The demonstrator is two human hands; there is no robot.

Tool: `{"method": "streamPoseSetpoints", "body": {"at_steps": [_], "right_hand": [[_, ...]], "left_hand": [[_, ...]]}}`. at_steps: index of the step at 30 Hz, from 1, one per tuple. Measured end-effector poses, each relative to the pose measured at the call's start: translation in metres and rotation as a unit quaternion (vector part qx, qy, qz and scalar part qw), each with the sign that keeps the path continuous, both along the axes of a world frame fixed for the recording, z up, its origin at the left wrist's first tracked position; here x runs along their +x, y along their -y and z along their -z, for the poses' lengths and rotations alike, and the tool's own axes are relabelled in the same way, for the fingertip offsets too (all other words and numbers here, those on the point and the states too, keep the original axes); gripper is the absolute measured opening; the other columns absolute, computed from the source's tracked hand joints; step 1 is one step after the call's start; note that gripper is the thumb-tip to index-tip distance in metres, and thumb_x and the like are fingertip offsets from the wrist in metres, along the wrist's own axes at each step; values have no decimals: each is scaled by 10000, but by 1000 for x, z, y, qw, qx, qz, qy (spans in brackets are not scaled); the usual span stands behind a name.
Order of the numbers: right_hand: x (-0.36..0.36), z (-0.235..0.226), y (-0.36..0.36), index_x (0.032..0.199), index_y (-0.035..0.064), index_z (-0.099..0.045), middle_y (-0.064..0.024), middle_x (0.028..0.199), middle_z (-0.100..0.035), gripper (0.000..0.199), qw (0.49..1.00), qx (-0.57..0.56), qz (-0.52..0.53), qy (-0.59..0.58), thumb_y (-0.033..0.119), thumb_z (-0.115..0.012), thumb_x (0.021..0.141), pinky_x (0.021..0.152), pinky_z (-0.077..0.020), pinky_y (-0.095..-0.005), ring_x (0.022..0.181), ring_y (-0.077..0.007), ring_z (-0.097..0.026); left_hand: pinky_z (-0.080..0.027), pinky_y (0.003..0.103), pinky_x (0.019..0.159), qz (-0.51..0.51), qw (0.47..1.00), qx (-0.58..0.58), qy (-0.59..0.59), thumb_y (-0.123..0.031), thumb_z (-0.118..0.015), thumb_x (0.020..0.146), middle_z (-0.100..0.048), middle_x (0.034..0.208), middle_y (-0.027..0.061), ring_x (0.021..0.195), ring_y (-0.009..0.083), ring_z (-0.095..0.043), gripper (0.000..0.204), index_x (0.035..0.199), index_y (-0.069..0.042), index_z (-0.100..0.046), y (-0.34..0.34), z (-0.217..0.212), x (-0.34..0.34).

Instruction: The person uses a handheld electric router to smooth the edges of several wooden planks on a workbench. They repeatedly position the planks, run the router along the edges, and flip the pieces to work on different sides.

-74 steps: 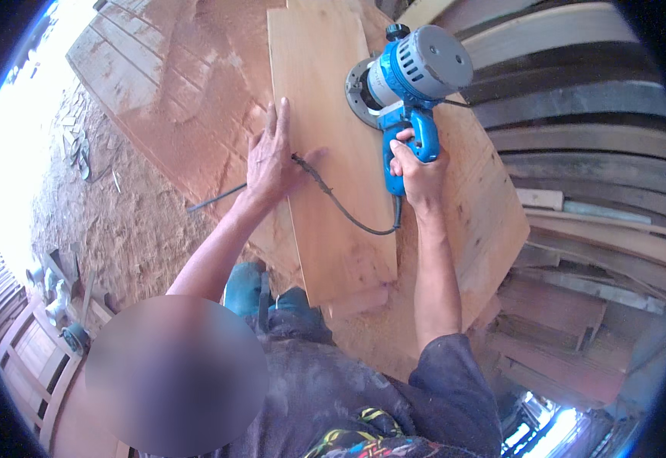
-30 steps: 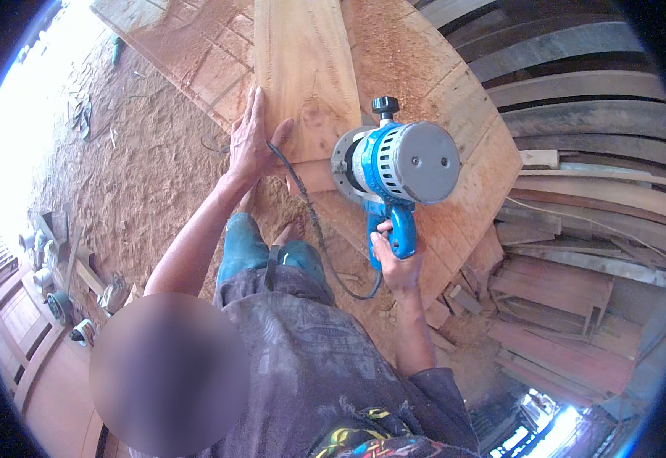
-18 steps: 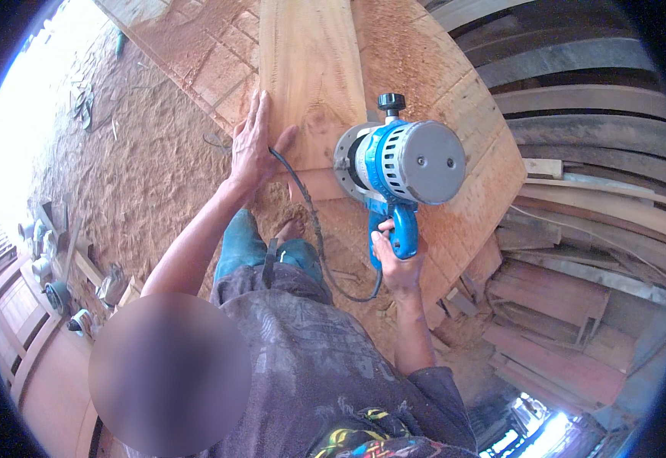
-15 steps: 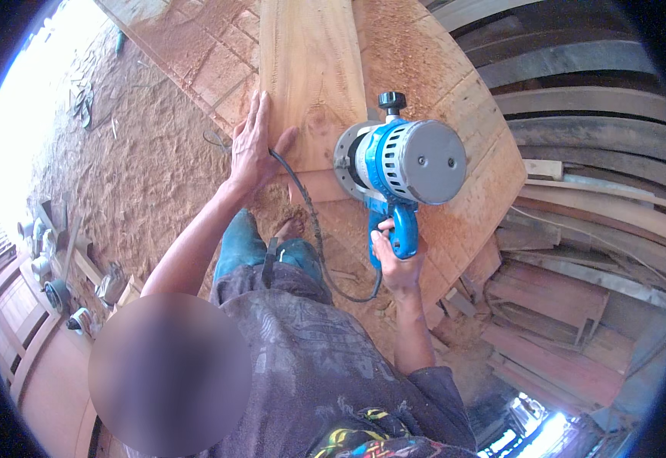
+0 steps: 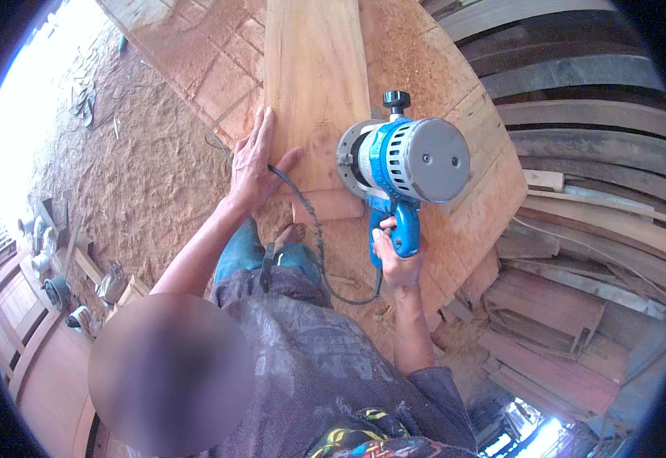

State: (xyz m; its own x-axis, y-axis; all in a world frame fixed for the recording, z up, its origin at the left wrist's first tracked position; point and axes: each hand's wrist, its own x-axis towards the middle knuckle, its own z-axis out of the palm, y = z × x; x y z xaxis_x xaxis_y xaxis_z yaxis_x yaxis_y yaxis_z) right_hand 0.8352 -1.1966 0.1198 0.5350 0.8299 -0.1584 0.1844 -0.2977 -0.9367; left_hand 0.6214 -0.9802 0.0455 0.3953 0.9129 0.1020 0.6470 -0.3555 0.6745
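My right hand [image 5: 399, 257] is wrapped round the blue handle of a router [image 5: 413, 162], a power tool with a grey motor cap and a black knob. Its round base plate stands at the right edge of a long wooden board [image 5: 314, 84]; the bit is hidden. My left hand [image 5: 255, 164] lies on the board's left edge near its close end, fingers stretched forward and thumb out over the wood. The black power cord [image 5: 314, 210] loops from the router's handle up to my left hand. A shorter wood piece [image 5: 329, 206] sits at the board's near end.
A wooden worktable [image 5: 470, 145] strewn with sawdust bears the board. Stacked planks [image 5: 585, 145] line the right side, with reddish panels [image 5: 550, 366] lower down. Sandy ground [image 5: 134, 153] spreads out at left. Offcuts and small items [image 5: 58, 290] lie at the lower left.
The board and the shorter piece appear slightly nearer to me, and my left hand has come down a little with them. The router stays at the board's right edge in my right hand.
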Motion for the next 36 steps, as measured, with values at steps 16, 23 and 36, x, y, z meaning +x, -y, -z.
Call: {"method": "streamPoseSetpoints", "body": {"at_steps": [16, 23, 36], "right_hand": [[14, 1, -65, 1021, 36, -638, -15, 707, -614, 151, 1000, -7, 11, 15, -34, -700, 903, 523, -472, -272, 581, -92, -590], [18, 3, -103, 1031, 52, -635, 2, 700, -588, 166, 1000, -3, 25, -7, -42, -691, 906, 526, -455, -268, 584, -81, -566], [36, -3, -197, 1038, 65, -613, 10, 744, -572, 158, 997, -24, 27, -62, -26, -675, 924, 531, -432, -262, 590, -66, -533]], "left_hand": [[-343, 535, 1149, -55, 995, 49, -66, -557, -627, 969, -286, 1637, 330, 1460, 430, -428, 958, 1578, 82, -254, -141, -8, 48], [-378, 534, 1140, -44, 995, 47, -82, -512, -626, 981, -239, 1647, 335, 1406, 453, -476, 877, 1575, 42, -298, -151, 9, 59], [-436, 528, 1075, -22, 997, 31, -72, -476, -646, 980, -251, 1609, 387, 1287, 495, -560, 793, 1534, 35, -395, -153, 0, 57]]}}
